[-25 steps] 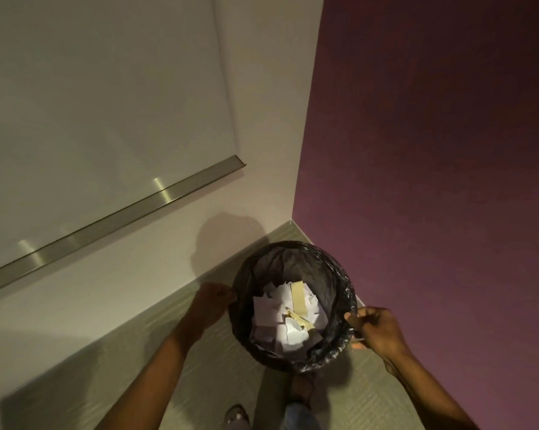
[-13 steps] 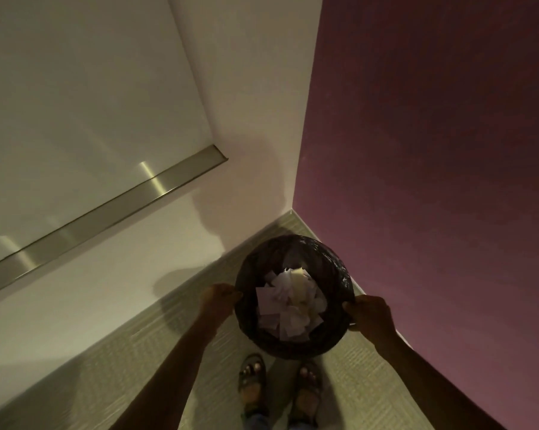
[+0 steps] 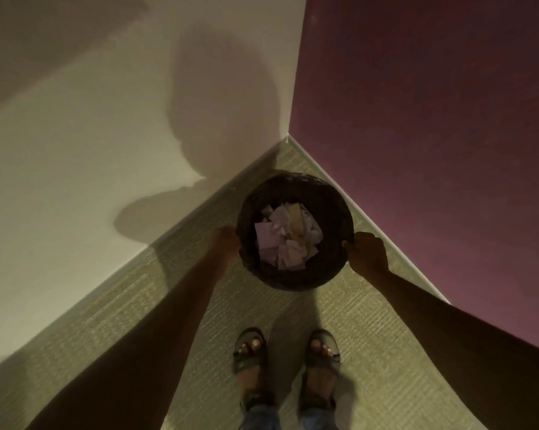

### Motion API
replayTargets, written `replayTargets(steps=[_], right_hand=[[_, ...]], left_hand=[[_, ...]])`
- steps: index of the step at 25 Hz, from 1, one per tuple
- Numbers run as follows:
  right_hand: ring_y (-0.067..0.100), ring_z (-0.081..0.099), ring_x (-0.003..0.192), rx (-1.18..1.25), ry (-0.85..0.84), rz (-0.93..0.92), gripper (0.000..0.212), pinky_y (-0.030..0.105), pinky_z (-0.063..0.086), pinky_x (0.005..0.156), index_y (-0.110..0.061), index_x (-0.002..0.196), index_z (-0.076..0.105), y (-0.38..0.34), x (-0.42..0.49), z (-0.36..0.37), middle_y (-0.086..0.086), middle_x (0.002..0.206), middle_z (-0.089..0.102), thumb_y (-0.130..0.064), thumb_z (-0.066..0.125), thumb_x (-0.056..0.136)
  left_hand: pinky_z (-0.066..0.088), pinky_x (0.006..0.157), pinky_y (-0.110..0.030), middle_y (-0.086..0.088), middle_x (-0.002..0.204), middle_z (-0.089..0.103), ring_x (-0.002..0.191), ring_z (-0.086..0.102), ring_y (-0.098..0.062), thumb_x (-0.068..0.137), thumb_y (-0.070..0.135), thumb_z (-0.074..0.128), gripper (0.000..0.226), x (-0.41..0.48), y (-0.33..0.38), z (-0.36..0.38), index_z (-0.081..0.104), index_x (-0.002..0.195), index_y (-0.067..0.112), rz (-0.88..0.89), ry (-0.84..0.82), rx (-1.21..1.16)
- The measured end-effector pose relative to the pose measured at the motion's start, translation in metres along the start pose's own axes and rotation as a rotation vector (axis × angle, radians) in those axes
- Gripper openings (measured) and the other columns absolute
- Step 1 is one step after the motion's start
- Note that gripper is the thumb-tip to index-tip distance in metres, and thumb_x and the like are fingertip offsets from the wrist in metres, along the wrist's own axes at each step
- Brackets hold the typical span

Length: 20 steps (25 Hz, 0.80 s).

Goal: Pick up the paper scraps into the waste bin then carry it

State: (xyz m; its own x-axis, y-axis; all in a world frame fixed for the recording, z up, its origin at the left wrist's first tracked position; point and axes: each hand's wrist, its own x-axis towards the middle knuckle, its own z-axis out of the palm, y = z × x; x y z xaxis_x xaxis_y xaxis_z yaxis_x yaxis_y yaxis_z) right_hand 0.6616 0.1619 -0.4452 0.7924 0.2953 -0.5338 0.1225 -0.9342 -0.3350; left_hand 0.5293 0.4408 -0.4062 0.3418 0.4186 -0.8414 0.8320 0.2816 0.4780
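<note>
A round black waste bin (image 3: pixel 293 276) lined with a dark bag sits low in the room corner, in front of my feet. White and tan paper scraps (image 3: pixel 286 237) fill its inside. My left hand (image 3: pixel 226 242) grips the bin's left rim. My right hand (image 3: pixel 367 252) grips the right rim, fingers curled over the edge. Both arms reach straight down to it.
A cream wall (image 3: pixel 75 150) stands to the left and a dark purple wall (image 3: pixel 432 119) to the right, meeting just behind the bin. Grey-green carpet (image 3: pixel 168 305) covers the floor. My sandalled feet (image 3: pixel 286 367) stand just behind the bin.
The bin has gone down and farther from the camera, toward the corner floor. Both hands stayed on its rim. The metal rail on the cream wall has left the view.
</note>
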Motion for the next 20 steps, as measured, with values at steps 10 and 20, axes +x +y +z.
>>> replayTargets(steps=[10, 20], right_hand=[[0.041, 0.065, 0.086, 0.138, 0.170, 0.082, 0.026, 0.032, 0.036, 0.068, 0.007, 0.084, 0.066, 0.012, 0.030, 0.029, 0.025, 0.093, 0.069, -0.016, 0.059, 0.094], [0.041, 0.035, 0.142, -0.294, 0.375, -0.341, 0.054, 0.054, 0.027, 0.116, 0.004, 0.144, 0.037, -0.031, 0.007, 0.032, 0.028, 0.150, 0.040, -0.029, 0.031, 0.103]], left_hand=[[0.055, 0.077, -0.056, -0.015, 0.079, 0.063, 0.083, 0.067, -0.036, 0.062, 0.001, 0.057, 0.014, 0.063, -0.022, 0.034, 0.058, 0.061, 0.015, 0.073, 0.117, 0.098], [0.027, 0.115, -0.046, -0.019, 0.153, 0.033, 0.143, 0.030, -0.032, 0.101, 0.030, 0.035, 0.053, 0.013, -0.027, 0.050, 0.030, 0.146, 0.002, 0.754, 0.491, 0.884]])
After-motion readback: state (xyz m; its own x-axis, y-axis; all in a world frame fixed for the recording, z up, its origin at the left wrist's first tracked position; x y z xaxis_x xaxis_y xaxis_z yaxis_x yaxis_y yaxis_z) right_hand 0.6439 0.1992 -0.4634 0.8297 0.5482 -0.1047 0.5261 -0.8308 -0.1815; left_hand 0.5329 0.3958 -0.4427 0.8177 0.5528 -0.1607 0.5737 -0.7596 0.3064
